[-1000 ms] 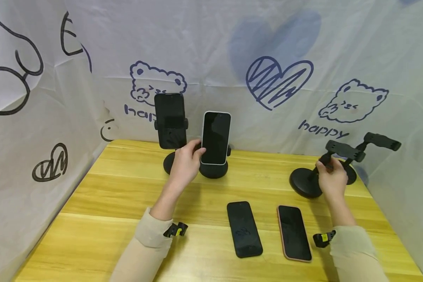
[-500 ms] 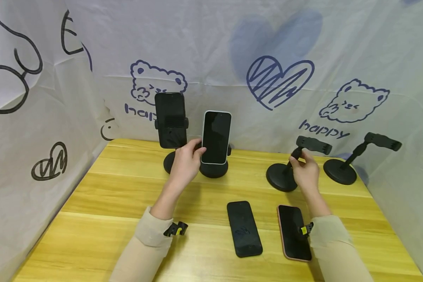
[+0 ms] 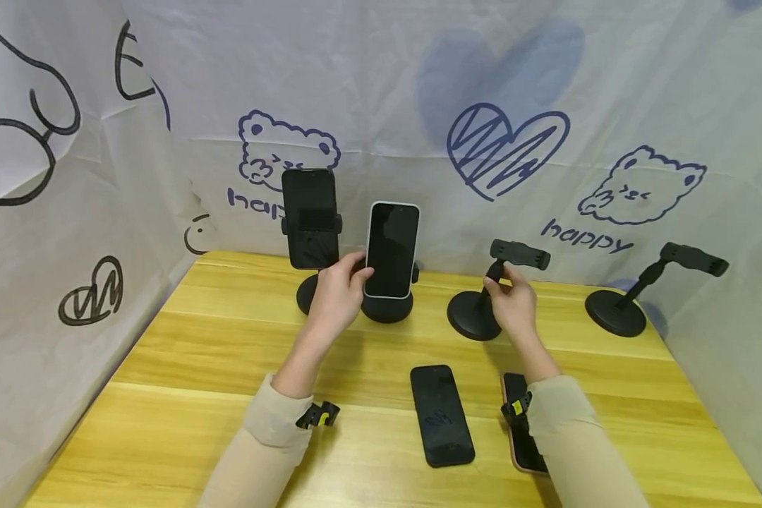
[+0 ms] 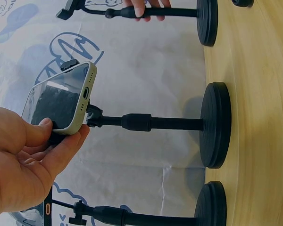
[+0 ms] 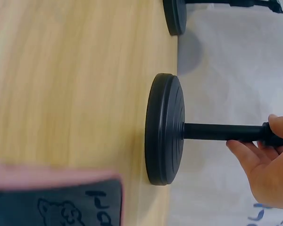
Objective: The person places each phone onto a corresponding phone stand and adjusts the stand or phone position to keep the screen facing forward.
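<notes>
In the head view my left hand (image 3: 336, 296) grips the left edge of a white-cased phone (image 3: 391, 250), which sits upright in the clamp of a black phone stand (image 3: 387, 309). The left wrist view shows the thumb (image 4: 37, 129) on the phone's front and fingers behind its lower edge. My right hand (image 3: 514, 302) holds another phone stand (image 3: 473, 316) by its pole, just below a bare clamp (image 3: 521, 255). In the right wrist view its round base (image 5: 165, 129) looks upright relative to the tabletop; any gap beneath cannot be told.
A black phone (image 3: 309, 219) stands in a holder at far left. Another phone stand (image 3: 616, 312), its clamp bare, is at far right. On the wooden table (image 3: 190, 423) lie a black phone (image 3: 442, 415) and a pink-edged phone (image 3: 527, 451), partly under my right sleeve. A drawn-on cloth hangs behind.
My right hand has carried the phone stand leftward, away from the far-right stand and closer to the white-cased phone. My left hand keeps its grip in the same place.
</notes>
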Action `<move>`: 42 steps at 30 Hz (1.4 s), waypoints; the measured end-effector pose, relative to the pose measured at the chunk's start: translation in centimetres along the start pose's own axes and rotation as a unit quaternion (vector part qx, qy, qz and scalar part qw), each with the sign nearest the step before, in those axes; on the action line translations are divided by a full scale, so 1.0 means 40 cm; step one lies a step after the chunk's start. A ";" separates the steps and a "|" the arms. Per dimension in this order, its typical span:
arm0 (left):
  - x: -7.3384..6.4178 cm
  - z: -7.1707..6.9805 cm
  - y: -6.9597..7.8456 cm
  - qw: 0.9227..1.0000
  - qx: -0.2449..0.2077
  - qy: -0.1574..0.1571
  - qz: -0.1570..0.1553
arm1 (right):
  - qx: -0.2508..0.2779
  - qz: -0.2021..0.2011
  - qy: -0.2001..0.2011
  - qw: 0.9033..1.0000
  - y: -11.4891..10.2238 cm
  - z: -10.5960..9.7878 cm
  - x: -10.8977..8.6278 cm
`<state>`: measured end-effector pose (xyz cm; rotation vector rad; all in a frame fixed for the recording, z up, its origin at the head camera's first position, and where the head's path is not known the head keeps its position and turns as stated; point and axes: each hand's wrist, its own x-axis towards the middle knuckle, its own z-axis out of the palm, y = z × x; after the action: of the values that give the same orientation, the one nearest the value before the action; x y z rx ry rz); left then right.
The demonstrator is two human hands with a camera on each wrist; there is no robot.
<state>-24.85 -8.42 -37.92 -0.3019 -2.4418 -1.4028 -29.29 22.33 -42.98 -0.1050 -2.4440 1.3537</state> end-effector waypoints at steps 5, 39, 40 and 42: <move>0.001 0.000 0.000 1.000 0.000 -0.001 -0.003 | 0.001 -0.011 -0.012 1.000 -0.018 0.034 0.003; -0.013 0.008 0.042 0.999 0.038 0.010 -0.013 | -0.007 -0.077 -0.047 0.996 -0.022 0.075 0.017; -0.018 0.007 0.050 0.998 0.051 0.018 -0.009 | -0.007 -0.078 -0.048 0.996 -0.021 0.075 0.016; -0.029 0.003 0.065 0.996 0.078 0.044 0.009 | -0.006 -0.079 -0.049 0.996 -0.018 0.077 0.017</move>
<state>-22.93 -7.06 -36.33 -0.2203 -2.4525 -1.1824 -30.86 19.62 -43.71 0.1526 -2.4814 1.3032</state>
